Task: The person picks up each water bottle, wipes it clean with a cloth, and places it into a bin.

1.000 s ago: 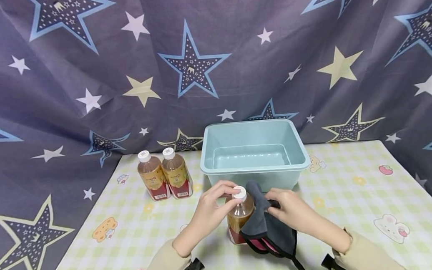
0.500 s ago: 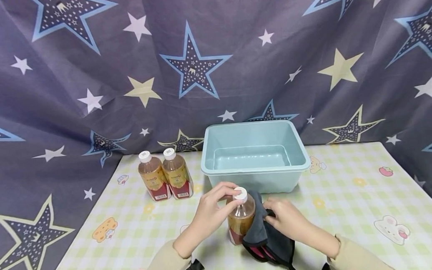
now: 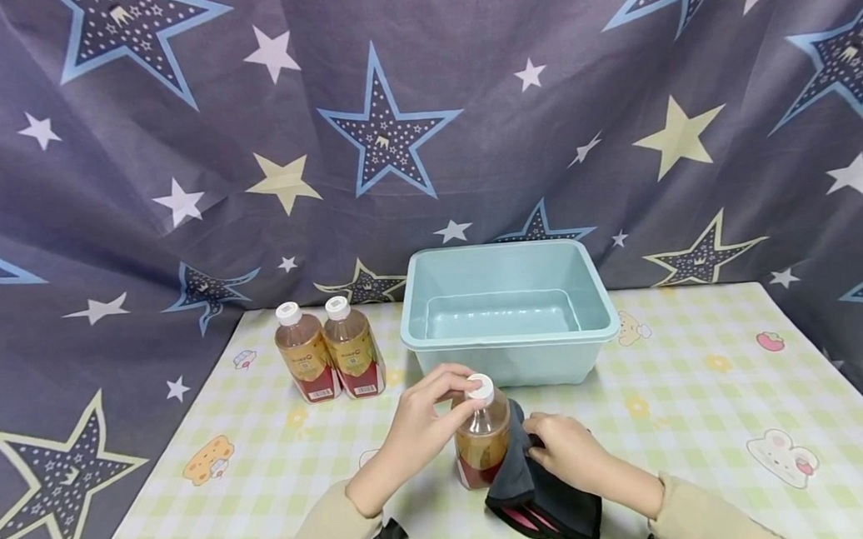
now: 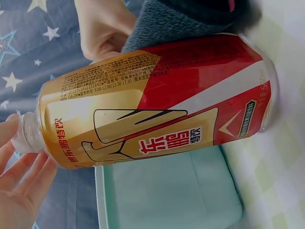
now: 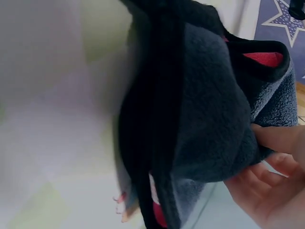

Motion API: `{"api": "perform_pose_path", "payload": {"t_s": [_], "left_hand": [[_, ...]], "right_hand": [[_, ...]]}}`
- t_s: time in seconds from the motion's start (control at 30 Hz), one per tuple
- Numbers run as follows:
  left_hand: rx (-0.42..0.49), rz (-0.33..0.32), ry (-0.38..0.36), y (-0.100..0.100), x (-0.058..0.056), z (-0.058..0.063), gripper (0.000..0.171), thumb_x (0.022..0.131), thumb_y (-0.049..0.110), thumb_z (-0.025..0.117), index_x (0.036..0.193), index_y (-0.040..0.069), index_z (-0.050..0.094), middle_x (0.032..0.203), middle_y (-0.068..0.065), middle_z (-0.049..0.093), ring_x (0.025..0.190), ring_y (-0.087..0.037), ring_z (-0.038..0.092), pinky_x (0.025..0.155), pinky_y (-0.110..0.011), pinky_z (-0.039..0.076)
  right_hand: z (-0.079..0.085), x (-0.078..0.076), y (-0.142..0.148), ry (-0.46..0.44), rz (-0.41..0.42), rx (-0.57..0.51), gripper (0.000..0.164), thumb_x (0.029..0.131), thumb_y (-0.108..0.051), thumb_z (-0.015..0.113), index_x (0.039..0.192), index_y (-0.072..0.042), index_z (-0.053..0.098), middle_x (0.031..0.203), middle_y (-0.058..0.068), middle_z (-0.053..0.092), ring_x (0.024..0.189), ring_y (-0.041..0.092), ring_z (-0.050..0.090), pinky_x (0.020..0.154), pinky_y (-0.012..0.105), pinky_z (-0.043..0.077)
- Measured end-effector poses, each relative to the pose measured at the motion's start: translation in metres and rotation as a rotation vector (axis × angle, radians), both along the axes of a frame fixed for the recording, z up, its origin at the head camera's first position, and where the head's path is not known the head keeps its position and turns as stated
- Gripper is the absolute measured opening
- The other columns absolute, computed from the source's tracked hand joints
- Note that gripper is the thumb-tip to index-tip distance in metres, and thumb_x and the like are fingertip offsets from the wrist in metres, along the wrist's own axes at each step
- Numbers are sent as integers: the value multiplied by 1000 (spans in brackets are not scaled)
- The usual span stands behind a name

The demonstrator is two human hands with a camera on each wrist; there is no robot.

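My left hand (image 3: 430, 411) pinches the white cap (image 3: 480, 387) of a drink bottle (image 3: 482, 448) that stands upright on the table. In the left wrist view the bottle's gold and red label (image 4: 157, 105) shows large, with the fingers at its neck. My right hand (image 3: 570, 450) grips a dark grey fleecy cloth (image 3: 512, 474) with black edging and a pink underside. That cloth lies folded along the bottle's right side, its lower part drooping to the tabletop. In the right wrist view the thumb and fingers pinch the grey cloth (image 5: 214, 105).
A light blue plastic bin (image 3: 513, 360) stands behind the bottle, its floor visible. Two similar bottles, one left (image 3: 307, 357) and one right (image 3: 354, 350), stand side by side at the back left. The checked tablecloth (image 3: 686, 469) meets a starry curtain (image 3: 482, 132) behind.
My right hand has moved down and slightly left along the bottle's side, carrying the cloth lower. The left hand stays on the cap, and the bottle has barely moved.
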State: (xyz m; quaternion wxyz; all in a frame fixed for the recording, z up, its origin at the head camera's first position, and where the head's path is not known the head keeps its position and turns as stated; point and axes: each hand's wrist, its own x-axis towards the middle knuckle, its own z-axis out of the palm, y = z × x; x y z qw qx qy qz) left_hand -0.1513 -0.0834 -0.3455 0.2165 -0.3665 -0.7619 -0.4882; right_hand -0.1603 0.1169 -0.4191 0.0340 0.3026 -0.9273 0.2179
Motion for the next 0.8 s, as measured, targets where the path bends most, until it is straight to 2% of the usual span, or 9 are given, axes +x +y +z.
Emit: {"api": "perform_pose_path", "payload": {"t_s": [0.23,0.4,0.6,0.67,0.8], "left_hand": [[-6,0,7,0,0,1,15,71,-8,67,84,-5,61,90,-15,60,80,-24,60,68,-30,54],[-4,5,20,0,0,-1,16,70,-9,68,83,-5,61,89,-16,60,79,-25,60,67,-32,54],[6,1,24,1,0,0,16,69,-9,68,83,-6,61,89,-16,60,78,-25,60,66,-32,54],[8,5,26,1,0,-1,16,69,-9,68,83,-6,61,88,-16,60,78,-25,60,66,-32,54],[8,13,27,0,0,-1,16,69,-9,68,82,-6,61,88,-17,60,78,-25,60,66,-33,54]], "right_hand": [[-8,1,0,-28,-10,7,13,71,0,67,72,-8,57,64,-6,45,55,4,38,47,20,29],[-7,-1,1,-57,-9,-17,16,72,1,65,69,-10,53,63,-7,40,54,5,32,47,21,26],[5,1,4,-44,0,-84,17,72,1,65,68,-10,53,64,-8,41,56,5,33,48,20,27],[10,2,4,-23,2,-108,14,72,1,66,70,-9,56,66,-7,45,56,5,36,49,19,30],[22,6,5,21,-10,-146,10,72,1,66,80,-6,63,74,-4,56,63,7,51,52,21,42]]}}
